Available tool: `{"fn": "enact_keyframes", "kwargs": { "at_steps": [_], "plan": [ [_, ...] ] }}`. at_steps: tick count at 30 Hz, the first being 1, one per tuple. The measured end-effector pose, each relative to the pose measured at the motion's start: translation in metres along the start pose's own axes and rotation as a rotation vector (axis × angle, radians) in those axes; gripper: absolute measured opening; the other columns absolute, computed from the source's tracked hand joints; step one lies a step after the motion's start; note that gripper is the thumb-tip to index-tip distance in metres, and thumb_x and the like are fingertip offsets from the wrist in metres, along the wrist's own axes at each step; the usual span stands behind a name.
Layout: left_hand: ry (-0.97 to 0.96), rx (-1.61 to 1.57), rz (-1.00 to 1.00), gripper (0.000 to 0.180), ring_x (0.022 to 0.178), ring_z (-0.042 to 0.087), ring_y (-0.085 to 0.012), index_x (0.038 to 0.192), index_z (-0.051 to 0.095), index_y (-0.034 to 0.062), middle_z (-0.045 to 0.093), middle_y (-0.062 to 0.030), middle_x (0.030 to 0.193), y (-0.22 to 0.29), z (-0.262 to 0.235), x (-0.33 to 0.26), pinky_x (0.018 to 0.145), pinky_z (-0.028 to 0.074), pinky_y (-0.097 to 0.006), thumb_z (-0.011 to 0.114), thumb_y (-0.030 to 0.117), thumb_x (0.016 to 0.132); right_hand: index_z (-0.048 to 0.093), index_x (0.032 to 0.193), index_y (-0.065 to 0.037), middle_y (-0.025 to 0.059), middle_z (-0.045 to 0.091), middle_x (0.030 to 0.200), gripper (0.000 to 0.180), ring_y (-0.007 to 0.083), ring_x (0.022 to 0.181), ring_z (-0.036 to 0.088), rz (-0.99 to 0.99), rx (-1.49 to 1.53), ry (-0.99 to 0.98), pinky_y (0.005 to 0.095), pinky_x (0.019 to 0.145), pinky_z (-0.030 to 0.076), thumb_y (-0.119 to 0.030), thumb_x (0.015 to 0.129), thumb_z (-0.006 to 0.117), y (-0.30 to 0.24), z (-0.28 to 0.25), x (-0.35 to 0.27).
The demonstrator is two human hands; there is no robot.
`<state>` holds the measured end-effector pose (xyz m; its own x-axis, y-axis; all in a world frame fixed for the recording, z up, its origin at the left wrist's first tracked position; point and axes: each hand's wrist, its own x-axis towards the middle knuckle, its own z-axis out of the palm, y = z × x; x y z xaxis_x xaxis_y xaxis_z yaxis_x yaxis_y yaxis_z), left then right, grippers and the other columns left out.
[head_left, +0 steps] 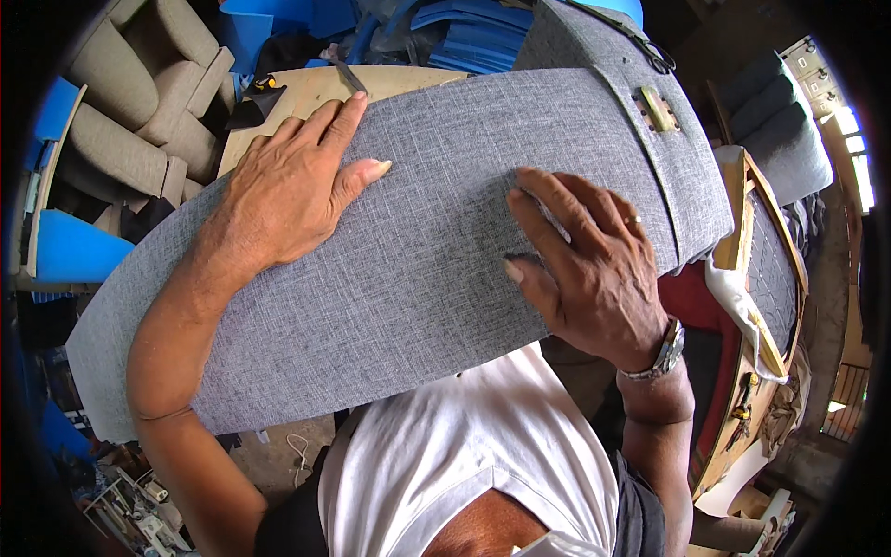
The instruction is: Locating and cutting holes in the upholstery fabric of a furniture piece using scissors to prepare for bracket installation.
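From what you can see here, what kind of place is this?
Most likely an upholstery workshop. Both hands, left hand and right hand, press on a grey fabric-covered panel. Grey sofa cushions are piled at the left, and a bare wooden frame stands at the right.

Upper left: you have grey sofa cushions (139,111) piled together, with blue foam sheets (70,249) beside them.
Top centre: you see a stack of blue foam (473,37) behind a pale wooden counter (306,93); a dark tool (351,79) lies on that counter.
Right: you have a wooden seat frame (766,278) with red lining (691,302), and a grey cushion (789,139) above it.
Lower left: clutter on the floor (278,459), too blurred to tell.
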<state>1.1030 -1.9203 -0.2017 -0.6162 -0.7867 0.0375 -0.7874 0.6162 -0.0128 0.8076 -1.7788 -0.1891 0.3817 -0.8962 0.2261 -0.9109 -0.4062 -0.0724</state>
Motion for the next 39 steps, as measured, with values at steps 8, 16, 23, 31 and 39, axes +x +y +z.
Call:
{"fn": "enact_keyframes", "kwargs": {
  "at_steps": [8,16,23,31,39],
  "plan": [
    [0.04,-0.024,-0.004,0.068,0.137,0.057,-0.0407,0.164,0.04,0.0064,0.053,-0.0218,0.157,-0.001,0.001,-0.001,0.116,0.045,-0.055,0.048,0.05,0.112,0.052,0.159,-0.01,0.0132,0.041,0.17,0.076,0.038,0.157,0.038,-0.11,-0.004,-0.142,0.0564,0.128,0.026,-0.065,0.106,0.047,-0.016,0.005,0.013],
    [0.016,0.009,-0.027,0.069,0.139,0.057,-0.0415,0.162,0.041,0.0047,0.054,-0.0211,0.157,0.001,0.003,-0.003,0.115,0.047,-0.053,0.047,0.052,0.112,0.05,0.159,-0.007,0.0113,0.043,0.169,0.071,0.0295,0.159,0.037,-0.113,0.089,-0.17,0.0582,0.13,0.022,-0.055,0.107,0.053,-0.044,0.01,0.016],
    [0.068,-0.012,-0.006,0.071,0.14,0.056,-0.0416,0.162,0.042,0.0044,0.053,-0.0209,0.157,-0.002,0.003,-0.001,0.114,0.048,-0.054,0.048,0.053,0.111,0.059,0.151,-0.008,0.0115,0.049,0.164,0.065,0.0305,0.154,0.043,-0.013,0.1,-0.06,0.0582,0.126,0.029,-0.052,0.104,0.06,-0.048,0.012,0.007],
    [0.033,-0.008,-0.026,0.071,0.141,0.056,-0.0415,0.163,0.04,0.0078,0.053,-0.0195,0.158,0.002,0.002,-0.003,0.113,0.048,-0.061,0.045,0.055,0.111,0.065,0.143,-0.005,0.0155,0.055,0.156,0.062,0.0369,0.145,0.052,-0.072,0.029,-0.06,0.055,0.118,0.041,-0.053,0.105,0.06,-0.05,0.001,0.009],
    [0.027,-0.018,-0.024,0.072,0.14,0.056,-0.043,0.164,0.039,0.0064,0.053,-0.0218,0.158,0.001,0.0,0.0,0.112,0.047,-0.059,0.045,0.055,0.111,0.063,0.144,-0.005,0.0138,0.055,0.154,0.062,0.0316,0.142,0.051,-0.072,0.0,0.056,0.054,0.112,0.042,-0.048,0.101,0.068,-0.036,0.022,0.041]
  ]
}}
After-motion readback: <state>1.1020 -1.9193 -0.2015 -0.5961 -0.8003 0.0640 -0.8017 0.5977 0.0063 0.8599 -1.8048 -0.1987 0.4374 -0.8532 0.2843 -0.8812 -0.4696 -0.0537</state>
